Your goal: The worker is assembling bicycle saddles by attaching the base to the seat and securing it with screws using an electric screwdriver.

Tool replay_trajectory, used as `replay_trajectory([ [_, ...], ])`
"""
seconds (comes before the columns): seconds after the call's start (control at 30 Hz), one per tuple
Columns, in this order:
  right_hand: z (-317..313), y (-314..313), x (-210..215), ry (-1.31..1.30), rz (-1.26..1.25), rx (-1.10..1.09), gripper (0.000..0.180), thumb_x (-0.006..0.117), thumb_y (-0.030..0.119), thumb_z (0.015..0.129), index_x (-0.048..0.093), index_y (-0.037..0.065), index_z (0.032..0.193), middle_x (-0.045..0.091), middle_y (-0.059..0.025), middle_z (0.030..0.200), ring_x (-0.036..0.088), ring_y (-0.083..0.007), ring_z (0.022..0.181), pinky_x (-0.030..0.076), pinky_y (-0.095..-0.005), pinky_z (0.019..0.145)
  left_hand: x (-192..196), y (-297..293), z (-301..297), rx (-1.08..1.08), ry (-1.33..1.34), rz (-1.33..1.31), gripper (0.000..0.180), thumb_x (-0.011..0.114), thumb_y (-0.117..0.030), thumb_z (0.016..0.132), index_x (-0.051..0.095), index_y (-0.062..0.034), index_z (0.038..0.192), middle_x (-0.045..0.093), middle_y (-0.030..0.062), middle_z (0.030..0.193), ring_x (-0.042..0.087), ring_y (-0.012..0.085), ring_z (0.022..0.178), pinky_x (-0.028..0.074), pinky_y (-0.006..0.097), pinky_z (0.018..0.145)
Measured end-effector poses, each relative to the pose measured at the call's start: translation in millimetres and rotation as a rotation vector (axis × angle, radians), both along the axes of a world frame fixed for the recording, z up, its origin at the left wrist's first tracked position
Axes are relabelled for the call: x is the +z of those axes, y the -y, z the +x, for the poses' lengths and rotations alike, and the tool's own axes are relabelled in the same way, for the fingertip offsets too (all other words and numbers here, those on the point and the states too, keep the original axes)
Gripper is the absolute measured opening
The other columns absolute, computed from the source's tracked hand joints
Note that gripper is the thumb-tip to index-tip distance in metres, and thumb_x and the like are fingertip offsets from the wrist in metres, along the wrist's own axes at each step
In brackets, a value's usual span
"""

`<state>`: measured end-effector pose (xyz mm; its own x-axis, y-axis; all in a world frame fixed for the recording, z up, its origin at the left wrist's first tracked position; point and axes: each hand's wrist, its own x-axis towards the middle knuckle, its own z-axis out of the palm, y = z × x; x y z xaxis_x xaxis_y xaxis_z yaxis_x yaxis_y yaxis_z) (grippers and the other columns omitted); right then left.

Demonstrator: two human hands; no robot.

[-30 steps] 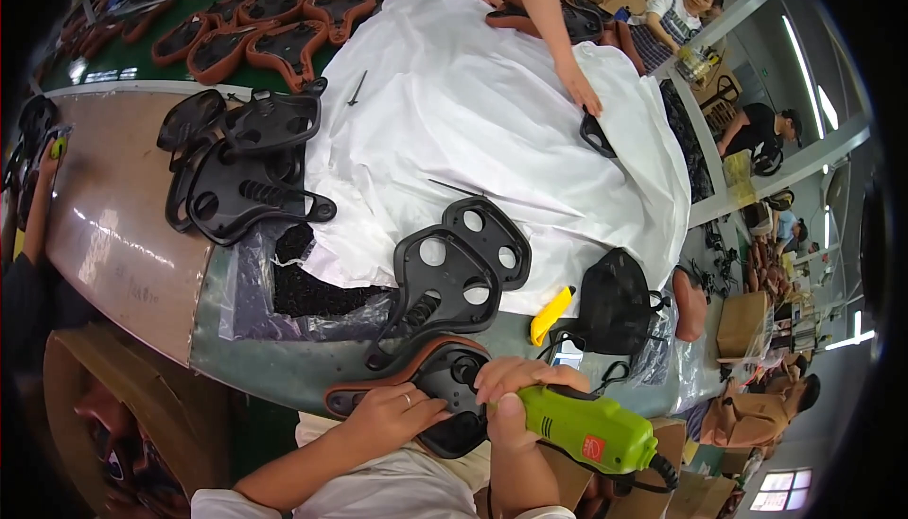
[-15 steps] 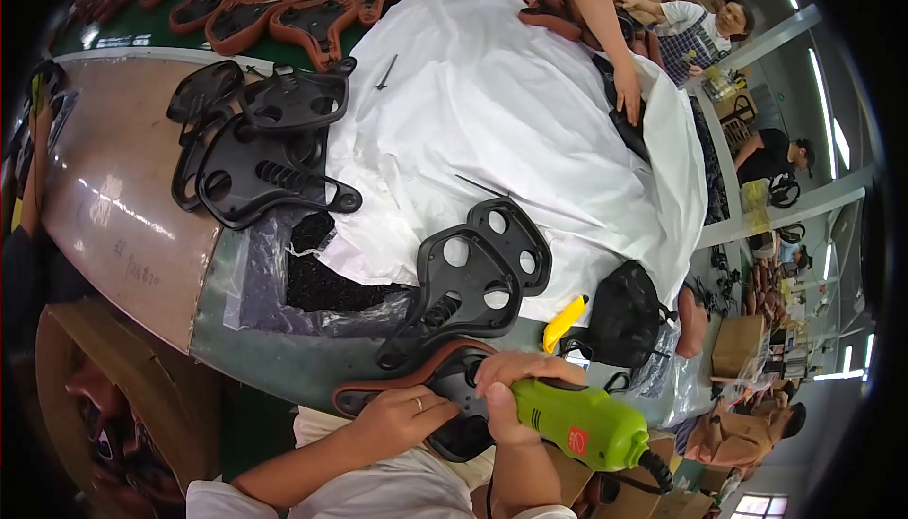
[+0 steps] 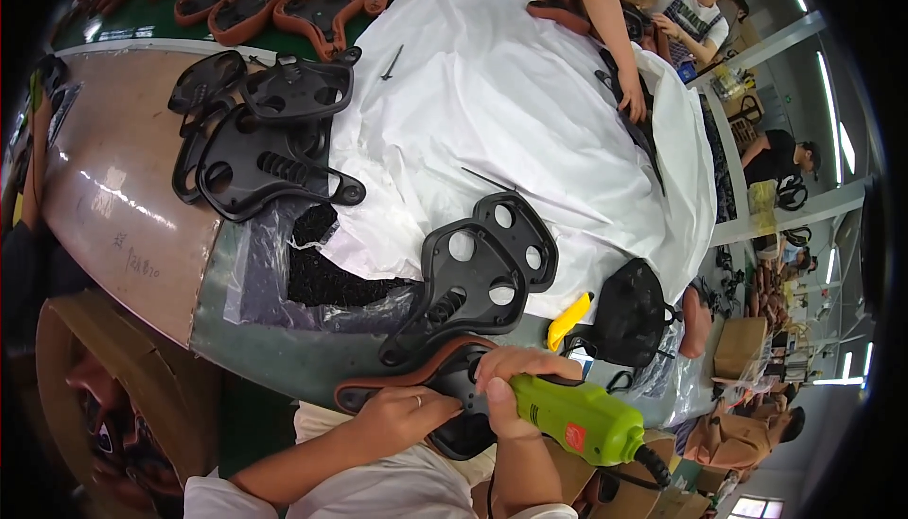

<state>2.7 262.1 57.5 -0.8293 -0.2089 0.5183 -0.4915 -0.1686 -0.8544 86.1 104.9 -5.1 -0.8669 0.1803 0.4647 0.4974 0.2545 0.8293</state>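
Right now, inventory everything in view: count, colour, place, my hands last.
Corded power tool: one, lime green, right hand
Near saddle: one, brown and black, under left hand
Saddle bases: several, black, left and ahead of hands
Sheet: one, white, middle
Slim tool: one, yellow, by the sheet's edge
Baggy item: one, black, right of that
Bag of bits: one, clear and black, left of centre
Padded saddles: many, brown and black, upper left
Cardboard boxes: several, brown, lower left and right
Tabletops: two, tan and green, left and centre
Other people: at least five, mixed clothing, edges
Ceiling lights: several, white, far right
Left hand: one, bare, on near saddle
Right hand: one, bare, on the tool
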Motion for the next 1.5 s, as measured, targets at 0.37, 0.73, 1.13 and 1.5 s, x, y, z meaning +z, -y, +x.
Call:
replay_trajectory([
  [0.37, 1, -6, -3, 0.064, -0.058, -0.048, 0.044, 0.073, 0.0, 0.092, 0.041, 0.011, 0.12, 0.058, -0.0082, 0.079, 0.058, -0.0215, 0.058, 0.053, -0.0392, 0.059, 11, -1, -5, 0.063, 0.137, -0.045, 0.016, 0.082, -0.005, 0.088, 0.073, -0.0003, 0.1, 0.074, 0.0122, 0.091, 0.072, 0.0301, 0.08, 0.058, 0.04, 0.073],
  [0.73, 60, -35, 29, 0.013, -0.16, 0.034, 0.046, 0.077, 0.008, 0.095, 0.038, 0.01, 0.119, 0.058, -0.0086, 0.072, 0.06, -0.024, 0.055, 0.055, -0.0409, 0.057, 10, -1, 2, -0.029, 0.021, -0.181, 0.018, 0.087, -0.013, 0.085, 0.073, -0.0042, 0.093, 0.072, 0.0065, 0.085, 0.072, 0.0261, 0.08, 0.058, 0.038, 0.071],
  [1.13, 102, -59, 36, 0.067, -0.374, 0.09, 0.048, 0.073, 0.003, 0.095, 0.039, 0.008, 0.13, 0.062, -0.0127, 0.081, 0.063, -0.0264, 0.065, 0.058, -0.0457, 0.066, 18, -9, 10, -0.129, -0.294, -0.231, 0.023, 0.091, -0.013, 0.08, 0.074, -0.0032, 0.09, 0.073, 0.0043, 0.081, 0.072, 0.0207, 0.069, 0.056, 0.033, 0.056],
  [1.5, 118, -64, 20, -0.026, -0.217, 0.127, 0.058, 0.076, -0.003, 0.09, 0.04, 0.007, 0.135, 0.066, -0.0143, 0.078, 0.067, -0.0288, 0.062, 0.058, -0.0437, 0.061, 41, -2, 20, -0.207, -0.118, -0.476, 0.075, 0.081, -0.047, 0.083, 0.061, -0.0004, 0.138, 0.065, 0.0161, 0.139, 0.062, 0.032, 0.132, 0.05, 0.045, 0.108],
])
